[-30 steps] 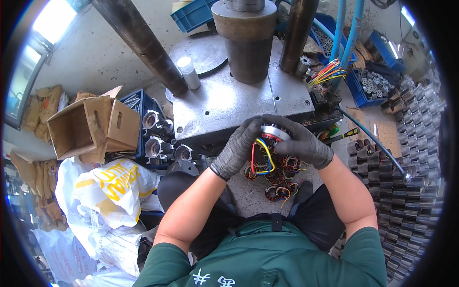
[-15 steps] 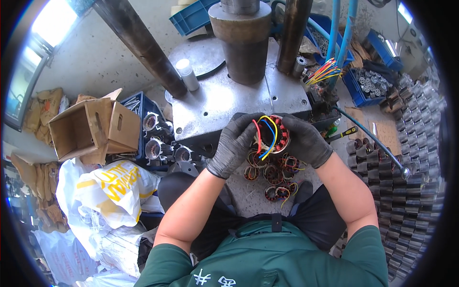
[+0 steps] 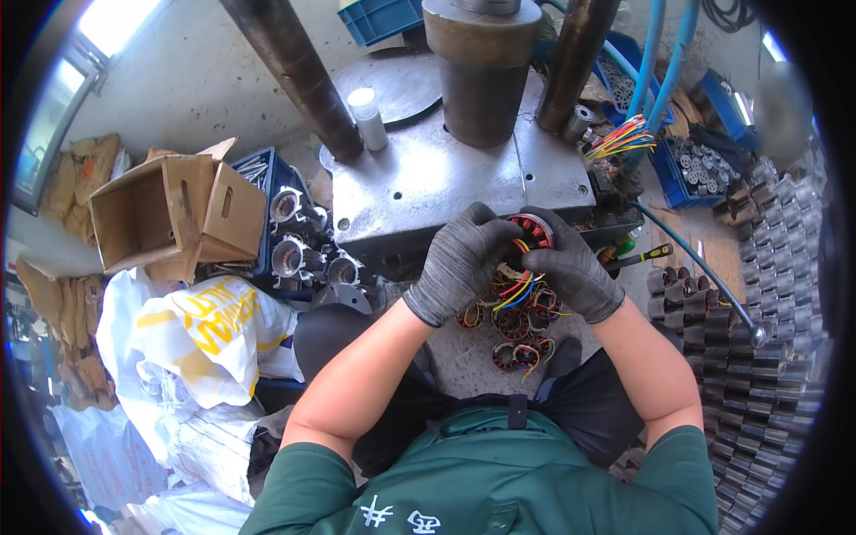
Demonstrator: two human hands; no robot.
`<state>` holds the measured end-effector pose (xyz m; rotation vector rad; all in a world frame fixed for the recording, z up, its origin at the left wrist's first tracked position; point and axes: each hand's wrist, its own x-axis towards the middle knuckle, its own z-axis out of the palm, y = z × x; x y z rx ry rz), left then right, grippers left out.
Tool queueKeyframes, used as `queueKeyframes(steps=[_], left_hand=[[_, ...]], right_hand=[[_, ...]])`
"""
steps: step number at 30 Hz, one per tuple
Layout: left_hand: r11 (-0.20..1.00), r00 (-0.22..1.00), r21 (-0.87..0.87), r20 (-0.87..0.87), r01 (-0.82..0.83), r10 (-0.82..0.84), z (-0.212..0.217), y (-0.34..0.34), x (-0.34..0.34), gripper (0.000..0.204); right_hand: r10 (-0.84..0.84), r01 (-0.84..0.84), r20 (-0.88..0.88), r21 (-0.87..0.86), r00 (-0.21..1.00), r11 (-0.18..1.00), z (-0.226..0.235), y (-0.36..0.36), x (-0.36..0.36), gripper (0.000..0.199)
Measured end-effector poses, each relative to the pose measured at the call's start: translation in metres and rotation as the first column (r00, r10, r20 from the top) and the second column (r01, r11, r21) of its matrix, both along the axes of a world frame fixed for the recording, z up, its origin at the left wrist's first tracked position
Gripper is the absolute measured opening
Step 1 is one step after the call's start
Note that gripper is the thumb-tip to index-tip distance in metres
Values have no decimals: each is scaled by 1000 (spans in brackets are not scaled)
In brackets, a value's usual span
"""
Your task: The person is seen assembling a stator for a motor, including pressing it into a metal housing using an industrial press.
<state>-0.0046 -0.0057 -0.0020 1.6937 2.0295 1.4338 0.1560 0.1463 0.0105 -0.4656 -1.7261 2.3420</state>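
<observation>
In front of the press, at the near edge of its metal plate, I hold a motor stator (image 3: 538,228) with red windings. My right hand (image 3: 578,272), in a dark grey glove, is closed round its right side, thumb across the front. My left hand (image 3: 459,266), gloved alike, is closed with its fingertips at the left side of the stator and the wire roots; their exact grip is partly hidden. Red, yellow and blue lead wires (image 3: 522,290) hang below the stator. Several more wound stators (image 3: 511,323) lie on the floor beneath my hands.
The press ram (image 3: 481,89) stands over the metal plate (image 3: 419,192), beside a white-capped bottle (image 3: 366,119). Motor housings (image 3: 287,257), a cardboard box (image 3: 147,223) and white bags (image 3: 209,330) lie left. Stacked metal cores (image 3: 758,374), a long-handled lever (image 3: 713,276) and a screwdriver (image 3: 646,257) are right.
The stator has been turned in my hands, so its wires now hang down instead of looping across its opening. My left hand has shifted to its wire side. The view has shifted slightly.
</observation>
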Motion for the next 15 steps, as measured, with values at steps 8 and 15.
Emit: queueKeyframes(steps=[8, 15], left_hand=[[992, 939, -94, 341, 82, -46, -2, 4, -5, 57], [995, 823, -99, 565, 4, 53, -3, 10, 6, 37]], right_hand=[[-11, 12, -33, 29, 999, 999, -3, -1, 6, 90], [-35, 31, 37, 117, 999, 993, 7, -13, 9, 101]])
